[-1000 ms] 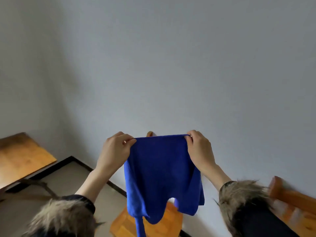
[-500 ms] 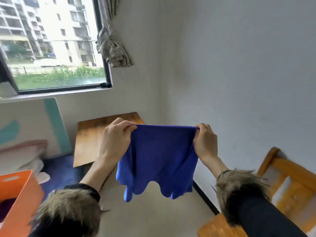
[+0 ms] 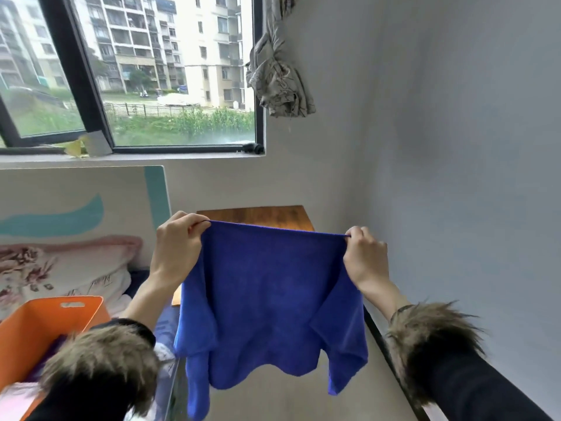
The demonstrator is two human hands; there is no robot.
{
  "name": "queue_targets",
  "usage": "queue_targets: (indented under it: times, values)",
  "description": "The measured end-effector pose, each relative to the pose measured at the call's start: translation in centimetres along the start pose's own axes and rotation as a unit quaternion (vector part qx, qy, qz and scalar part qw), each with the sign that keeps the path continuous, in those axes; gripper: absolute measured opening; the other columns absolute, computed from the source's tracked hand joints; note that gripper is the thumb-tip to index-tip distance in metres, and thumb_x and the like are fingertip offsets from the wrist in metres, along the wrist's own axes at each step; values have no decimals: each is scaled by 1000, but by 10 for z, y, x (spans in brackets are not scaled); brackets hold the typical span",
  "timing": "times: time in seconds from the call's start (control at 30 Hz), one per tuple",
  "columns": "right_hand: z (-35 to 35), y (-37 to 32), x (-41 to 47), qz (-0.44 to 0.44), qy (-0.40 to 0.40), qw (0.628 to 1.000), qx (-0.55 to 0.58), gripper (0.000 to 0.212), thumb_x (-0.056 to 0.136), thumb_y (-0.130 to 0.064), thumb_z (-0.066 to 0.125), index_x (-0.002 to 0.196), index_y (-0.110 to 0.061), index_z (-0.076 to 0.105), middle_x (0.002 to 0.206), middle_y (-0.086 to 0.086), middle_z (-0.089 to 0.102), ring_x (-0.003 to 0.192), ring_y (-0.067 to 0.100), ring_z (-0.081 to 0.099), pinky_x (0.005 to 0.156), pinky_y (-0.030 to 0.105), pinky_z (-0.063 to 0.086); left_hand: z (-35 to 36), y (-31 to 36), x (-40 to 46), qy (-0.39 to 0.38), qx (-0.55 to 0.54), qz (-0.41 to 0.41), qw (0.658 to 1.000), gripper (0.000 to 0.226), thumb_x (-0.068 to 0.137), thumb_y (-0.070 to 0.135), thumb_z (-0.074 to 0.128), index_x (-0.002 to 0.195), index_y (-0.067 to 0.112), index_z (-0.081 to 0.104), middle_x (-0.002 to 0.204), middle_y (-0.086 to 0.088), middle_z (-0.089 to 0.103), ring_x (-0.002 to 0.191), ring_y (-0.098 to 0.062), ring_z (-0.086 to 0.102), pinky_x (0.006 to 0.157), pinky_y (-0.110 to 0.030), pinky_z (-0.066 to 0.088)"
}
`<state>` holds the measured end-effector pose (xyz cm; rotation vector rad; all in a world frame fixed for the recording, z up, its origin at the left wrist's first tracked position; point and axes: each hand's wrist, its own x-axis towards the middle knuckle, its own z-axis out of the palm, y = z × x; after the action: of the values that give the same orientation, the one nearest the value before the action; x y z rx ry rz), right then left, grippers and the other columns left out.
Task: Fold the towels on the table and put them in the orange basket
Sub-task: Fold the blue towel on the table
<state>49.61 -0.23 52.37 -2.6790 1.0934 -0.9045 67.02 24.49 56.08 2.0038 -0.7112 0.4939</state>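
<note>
At far left the orange basket waits with cloth already inside; I judge we're mid-fold, and next the held corners must meet. My left hand and right hand each pinch a top corner of the blue towel, hanging in the air between them, fingers curled tight

Soft daylight enters through the black-framed window at upper left, where the pale apartment blocks outside look nearly washed out. The plain grey wall on the right is evenly lit, darkening slightly toward the room corner. No hard shadows show (only gentle shading in the folds of the royal-blue fleece towel). Wide-angle distortion bows the window frame and stretches the edges. The shaggy brown fur cuffs at the bottom look soft and smeared.
</note>
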Motion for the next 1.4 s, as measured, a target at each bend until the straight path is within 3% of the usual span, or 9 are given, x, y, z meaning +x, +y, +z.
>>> queue_targets:
  times: [0.13, 0.3, 0.4, 0.53, 0.63, 0.77, 0.97, 1.17, 1.4]
  values:
    - [36, -11, 47, 8, -27, 999, -16, 35, 86, 4, 37, 114, -9, 55, 114, 8, 55, 108, 28, 50, 85, 36, 31, 24, -31, 31, -12, 20, -28, 999, 10, 84, 6, 65, 86, 9, 74, 85, -6, 66, 76, -17, 56, 71, -16, 33]
    - [90, -24, 103, 14, -43, 999, -9, 37, 85, 5, 37, 114, -8, 54, 117, 11, 55, 110, 31, 48, 88, 38, 31, 60, -72, 75, -29, 24, -68, 997, 8, 84, 8, 66, 86, 10, 74, 84, -5, 66, 79, -20, 58, 76, -22, 37]
    - [130, -28, 133, 21, -50, 999, 3, 26, 95, -5, 34, 112, -5, 54, 114, 12, 59, 108, 32, 52, 88, 38, 31, 87, -103, 106, -46, 26, -91, 994, 9, 84, 11, 66, 88, 9, 73, 88, -7, 68, 85, -22, 61, 79, -23, 39]
    - [180, -37, 173, 41, -56, 998, -4, 29, 100, -19, 32, 106, -4, 55, 110, 13, 62, 105, 33, 55, 88, 39, 31, 120, -145, 151, -74, 7, -128, 989, 10, 84, 14, 67, 89, 8, 74, 89, -6, 72, 83, -15, 60, 76, -20, 38]
    - [215, -47, 194, 62, -77, 995, -19, 24, 97, -10, 34, 109, -5, 55, 113, 12, 60, 106, 31, 53, 89, 40, 33, 144, -176, 178, -101, 2, -154, 983, 10, 85, 15, 66, 88, 9, 73, 86, -4, 71, 80, -13, 58, 72, -18, 36]
    - [256, -53, 214, 91, -117, 989, -11, 35, 81, 7, 36, 107, -7, 54, 112, 10, 57, 105, 30, 50, 90, 42, 34, 177, -217, 204, -146, 13, -177, 973, 10, 87, 14, 63, 88, 9, 72, 85, -3, 69, 82, -14, 56, 74, -19, 35]
    - [310, -51, 258, 108, -150, 983, -9, 36, 81, 9, 34, 108, -8, 52, 113, 11, 54, 105, 31, 49, 88, 41, 34, 235, -266, 243, -196, 36, -185, 962, 10, 88, 15, 63, 88, 9, 71, 82, -2, 66, 81, -17, 57, 74, -23, 37]
    - [390, -33, 333, 90, -190, 977, -35, 37, 84, 6, 33, 110, -9, 55, 113, 10, 57, 105, 30, 51, 90, 40, 32, 318, -321, 298, -221, 74, -212, 949, 13, 90, 17, 57, 89, 16, 70, 93, -3, 69, 87, -22, 59, 83, -34, 47]
    - [501, -10, 426, 69, -252, 964, -39, 38, 84, 5, 33, 109, -9, 56, 113, 11, 58, 102, 31, 53, 91, 39, 33, 433, -373, 368, -235, 145, -233, 933, 16, 91, 19, 54, 95, 16, 70, 104, -5, 68, 99, -26, 59, 85, -34, 45]
